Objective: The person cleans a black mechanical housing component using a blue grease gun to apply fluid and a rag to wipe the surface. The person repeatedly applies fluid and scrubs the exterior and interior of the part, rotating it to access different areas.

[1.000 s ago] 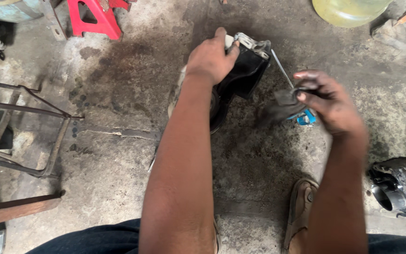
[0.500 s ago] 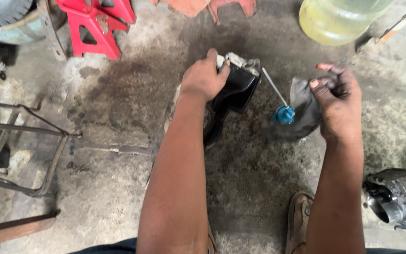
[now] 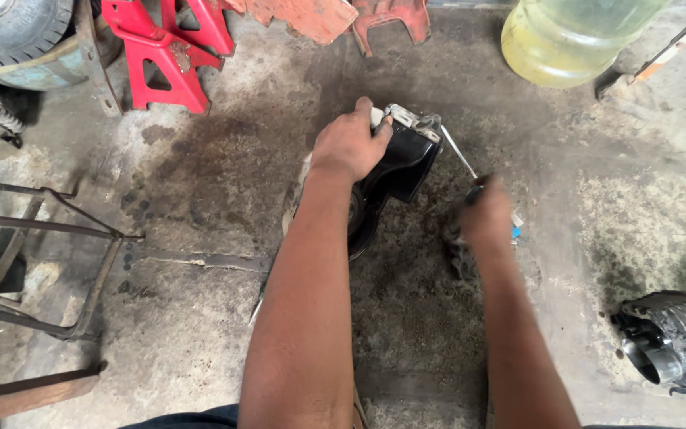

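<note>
I've got one view only, from the head camera, looking steeply down past both forearms at the concrete floor [image 3: 200, 318]. It sits close, arm's reach above the work, facing forward toward the red stands [image 3: 164, 56].

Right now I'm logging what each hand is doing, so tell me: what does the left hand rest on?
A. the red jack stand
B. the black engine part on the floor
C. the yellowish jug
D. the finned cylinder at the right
B: the left hand grips the top of the black engine part, while the red jack stand, jug and finned cylinder lie apart, untouched.
</note>
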